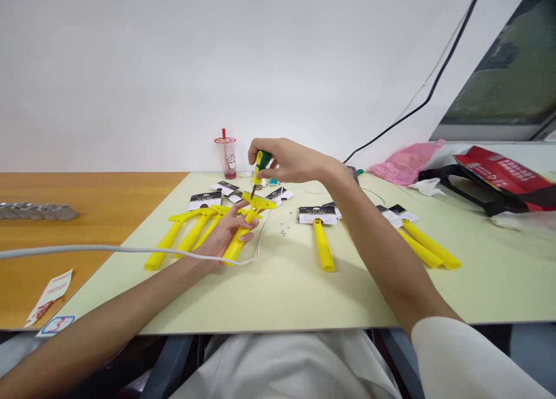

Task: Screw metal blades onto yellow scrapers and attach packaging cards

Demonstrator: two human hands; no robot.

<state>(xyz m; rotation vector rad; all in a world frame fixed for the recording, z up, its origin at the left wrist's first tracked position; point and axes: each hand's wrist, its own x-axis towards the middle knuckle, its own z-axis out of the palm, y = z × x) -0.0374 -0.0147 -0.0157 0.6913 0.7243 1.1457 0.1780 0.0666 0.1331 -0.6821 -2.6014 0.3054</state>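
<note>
My left hand (230,231) is wrapped round the handle of a yellow scraper (235,246), its wide head tilted up. From above, my right hand (284,160) grips a green and yellow screwdriver (262,160), whose shaft points down onto the scraper's head. Several yellow scrapers (167,244) lie just left of my left hand. Another yellow handle with a black and white card (324,247) lies right of centre. Tiny metal screws (284,233) are scattered on the pale table between them.
A pale green table (278,306) adjoins a wooden one (99,213) holding metal pieces (37,211). A cup with a straw (228,158) stands at the back. A white cable (130,249) crosses my left forearm. More yellow handles (430,245), a pink bag (406,163) and a red package (504,176) lie right.
</note>
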